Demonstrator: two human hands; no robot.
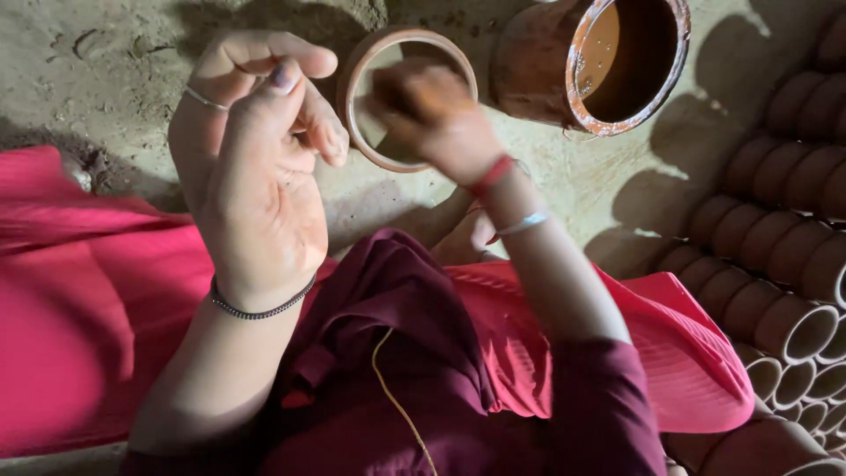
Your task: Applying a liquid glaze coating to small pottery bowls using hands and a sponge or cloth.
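Note:
My left hand is raised at centre left, palm towards me, its fingertips on the left rim of a small round clay cup that it holds with the mouth facing me. My right hand, blurred and stained orange, covers the right part of the cup's mouth with its fingers bunched inside. Whether those fingers hold anything is hidden. Both wrists wear bracelets, and the right also has a red thread.
A large clay pot with brown liquid stands on the earthen ground just right of the cup. Rows of several stacked clay cups fill the right edge. Pink and maroon cloth covers my lap below.

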